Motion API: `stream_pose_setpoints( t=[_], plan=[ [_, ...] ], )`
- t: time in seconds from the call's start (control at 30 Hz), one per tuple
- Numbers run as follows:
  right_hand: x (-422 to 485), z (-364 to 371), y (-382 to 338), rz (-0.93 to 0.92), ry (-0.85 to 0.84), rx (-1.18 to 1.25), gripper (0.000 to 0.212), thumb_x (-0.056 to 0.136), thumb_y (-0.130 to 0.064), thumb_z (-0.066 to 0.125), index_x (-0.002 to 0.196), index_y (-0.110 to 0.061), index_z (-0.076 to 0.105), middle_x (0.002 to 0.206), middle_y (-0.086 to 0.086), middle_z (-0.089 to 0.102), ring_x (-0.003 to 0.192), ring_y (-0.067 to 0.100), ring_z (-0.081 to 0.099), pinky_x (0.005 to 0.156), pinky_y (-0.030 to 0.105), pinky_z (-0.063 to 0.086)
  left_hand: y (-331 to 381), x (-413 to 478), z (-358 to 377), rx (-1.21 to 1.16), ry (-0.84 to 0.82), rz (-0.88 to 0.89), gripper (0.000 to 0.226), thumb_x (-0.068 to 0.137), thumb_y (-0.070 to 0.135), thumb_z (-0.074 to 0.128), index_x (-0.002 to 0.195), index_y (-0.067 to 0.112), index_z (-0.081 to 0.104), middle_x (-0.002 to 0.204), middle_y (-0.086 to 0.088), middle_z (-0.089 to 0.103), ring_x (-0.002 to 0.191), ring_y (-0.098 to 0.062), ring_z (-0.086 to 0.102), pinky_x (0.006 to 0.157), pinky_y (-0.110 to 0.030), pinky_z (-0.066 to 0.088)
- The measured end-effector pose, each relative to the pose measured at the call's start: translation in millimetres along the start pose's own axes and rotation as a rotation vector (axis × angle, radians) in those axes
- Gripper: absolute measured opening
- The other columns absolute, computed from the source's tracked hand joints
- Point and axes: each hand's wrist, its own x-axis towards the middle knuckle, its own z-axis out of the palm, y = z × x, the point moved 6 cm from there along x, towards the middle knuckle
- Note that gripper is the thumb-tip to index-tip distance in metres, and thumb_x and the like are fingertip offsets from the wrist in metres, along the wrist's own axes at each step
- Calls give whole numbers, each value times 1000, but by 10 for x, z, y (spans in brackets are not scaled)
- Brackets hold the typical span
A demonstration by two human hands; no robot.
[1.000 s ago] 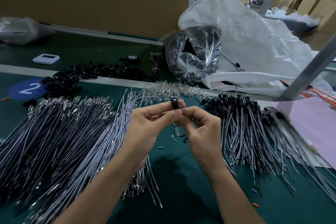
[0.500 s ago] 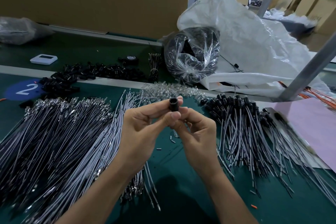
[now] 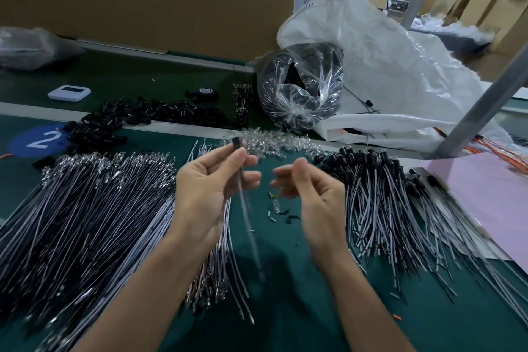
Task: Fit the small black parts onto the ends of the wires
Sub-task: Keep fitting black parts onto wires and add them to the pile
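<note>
Two hands are up over the green tabletop (image 3: 285, 317), apart from each other. Left hand (image 3: 211, 188) pinches one wire (image 3: 243, 197) between thumb and fingers just below its top end. A black part (image 3: 236, 142) sits on that end, above the fingertips. The wire hangs down from the hand, motion-blurred, lower end unclear. Right hand (image 3: 311, 194) is beside it, not touching wire or part, fingers loosely curled, nothing visible in it.

Left of the hands: big pile of bare wires (image 3: 85, 208), metal terminals at the far ends. Right: pile of capped wires (image 3: 400, 197), black ends pointing away. On the tabletop between the hands: a few loose bits (image 3: 281, 213).

Behind the hands:
- clear parts heap (image 3: 274, 143)
- black parts heap (image 3: 143, 114)
- tape roll (image 3: 207, 91)
- small tied bundle (image 3: 242, 103)
- white device (image 3: 69, 93)
- blue "2" sticker (image 3: 40, 138)

Clear bag (image 3: 300, 88) of dark stuff leans on a white sack (image 3: 400, 60). Pink sheet (image 3: 491, 197) at the right edge, grey post (image 3: 485, 100) above it.
</note>
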Motion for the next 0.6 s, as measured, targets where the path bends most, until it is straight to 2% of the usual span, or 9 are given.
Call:
stream_pose_setpoints(
  t=[0.07, 0.1, 0.17, 0.23, 0.3, 0.37, 0.43, 0.53, 0.6],
  plan=[
    [90, -160, 52, 38, 142, -208, 17, 97, -20, 59, 87, -16, 73, 74, -4, 73, 69, 12, 66, 66, 28, 55, -90, 18, -87, 23, 56, -130, 26, 76, 7, 68, 99, -3, 66, 73, -11, 75, 48, -11, 64, 50, -20, 54],
    [140, -170, 67, 44, 133, -337, 16, 96, -9, 59, 91, -17, 72, 78, -7, 72, 72, 9, 66, 69, 27, 55, -147, 20, -112, 51, 63, -192, 21, 80, 4, 67, 99, -3, 65, 74, -11, 75, 47, -11, 64, 48, -20, 53],
    [264, -64, 89, 35, 20, -582, 30, 92, 4, 53, 103, -17, 71, 92, -8, 72, 86, 5, 66, 80, 20, 52, -225, 32, -145, 137, 61, -260, 14, 85, 0, 66, 99, -1, 64, 75, -11, 76, 49, -11, 65, 45, -19, 51],
    [418, 80, 132, 34, -92, -794, 41, 87, 9, 49, 116, -14, 68, 110, 1, 71, 104, 14, 64, 93, 27, 50, -253, 51, -156, 217, 50, -272, 17, 86, -2, 66, 102, 2, 64, 76, -8, 76, 51, -12, 68, 43, -18, 49],
    [576, 192, 185, 94, -176, -949, 46, 87, 7, 48, 125, -14, 63, 123, 6, 66, 115, 23, 59, 99, 35, 47, -265, 51, -150, 273, 30, -281, 19, 86, -3, 67, 103, 3, 64, 76, -6, 76, 52, -13, 69, 40, -17, 47],
    [665, 266, 215, 162, -249, -989, 42, 90, 3, 48, 123, -16, 65, 124, 7, 65, 116, 26, 58, 99, 37, 48, -249, 38, -145, 299, 15, -279, 20, 85, -3, 68, 103, 5, 64, 76, -5, 77, 51, -12, 69, 38, -16, 44],
    [668, 268, 203, 201, -294, -994, 29, 93, -5, 51, 110, -17, 71, 116, 7, 69, 108, 26, 61, 93, 36, 50, -221, 42, -161, 314, 19, -254, 19, 86, -1, 68, 102, 7, 64, 76, -3, 77, 51, -11, 69, 38, -16, 43],
    [533, 173, 167, 249, -366, -1038, 8, 89, -25, 67, 95, -21, 72, 100, 5, 71, 96, 25, 65, 88, 39, 54, -173, 46, -188, 310, 38, -203, 15, 87, 2, 68, 99, 10, 64, 79, -3, 77, 51, -9, 67, 40, -16, 44],
    [392, 120, 186, 289, -421, -1119, 20, 83, -34, 74, 97, -21, 68, 98, 5, 68, 93, 25, 65, 86, 40, 55, -156, 44, -183, 296, 43, -178, 11, 89, 6, 68, 98, 11, 65, 81, -3, 77, 52, -10, 67, 40, -16, 44]
  ],
)
